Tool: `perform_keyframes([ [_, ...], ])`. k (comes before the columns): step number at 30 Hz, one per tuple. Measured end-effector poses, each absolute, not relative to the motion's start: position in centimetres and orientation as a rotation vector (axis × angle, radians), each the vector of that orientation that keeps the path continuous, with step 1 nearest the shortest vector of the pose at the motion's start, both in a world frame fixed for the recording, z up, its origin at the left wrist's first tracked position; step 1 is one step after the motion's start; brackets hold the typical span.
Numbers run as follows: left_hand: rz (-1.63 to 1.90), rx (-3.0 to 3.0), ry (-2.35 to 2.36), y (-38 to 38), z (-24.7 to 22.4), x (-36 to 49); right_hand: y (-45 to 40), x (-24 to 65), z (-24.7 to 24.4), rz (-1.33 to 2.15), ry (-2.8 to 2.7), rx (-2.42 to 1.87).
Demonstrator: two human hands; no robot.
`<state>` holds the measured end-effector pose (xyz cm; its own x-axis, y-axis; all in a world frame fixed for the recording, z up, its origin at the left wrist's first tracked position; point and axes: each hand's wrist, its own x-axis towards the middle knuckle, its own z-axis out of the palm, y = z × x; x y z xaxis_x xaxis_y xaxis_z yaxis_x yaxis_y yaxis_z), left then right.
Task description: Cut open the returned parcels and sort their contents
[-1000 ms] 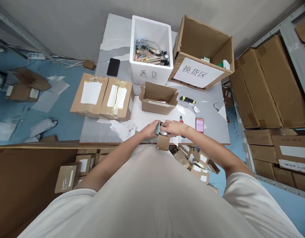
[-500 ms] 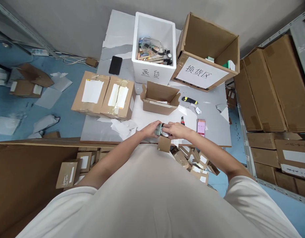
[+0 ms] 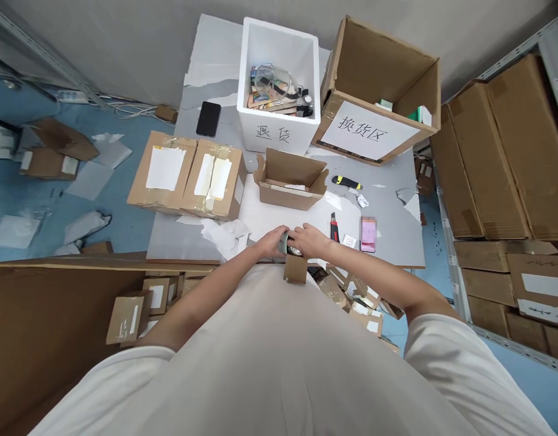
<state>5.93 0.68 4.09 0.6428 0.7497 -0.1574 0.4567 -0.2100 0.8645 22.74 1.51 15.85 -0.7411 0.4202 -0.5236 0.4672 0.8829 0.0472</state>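
The work surface is a grey table point(image 3: 397, 172), partly covered with torn white paper point(image 3: 224, 236), standing against a plain grey wall point(image 3: 143, 48). The floor point(image 3: 140, 175) is blue; a perforated metal rack point(image 3: 448, 257) loaded with cartons stands on the right. At the rear of the table, a smooth white foam box point(image 3: 279, 134) with straight walls adjoins a large corrugated carton point(image 3: 383, 60) bearing a white sign. In front of the foam box sits a rectangular open cardboard box point(image 3: 285, 197), flaps raised. Glossy tape seals two cartons point(image 3: 167, 172) at left. From where I stand, the small box point(image 3: 296, 269) is at the near table edge, its square brown flap toward the person. The left hand point(image 3: 270, 243) grasps its side. The right hand point(image 3: 311, 241) has fingers at its mouth, beside a shiny silvery item point(image 3: 294, 251); I cannot tell whether they grip it.
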Motion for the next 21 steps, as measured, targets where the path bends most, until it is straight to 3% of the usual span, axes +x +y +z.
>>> perform_keyframes([
  [9,0.325,1.859,0.997,0.8,4.5,5.7,2.4,23.0,17.6,-0.174,2.550,0.574],
  [21,0.377,1.833,1.117,0.0,5.2,6.4,3.7,26.4,25.4,-0.433,2.813,0.724],
])
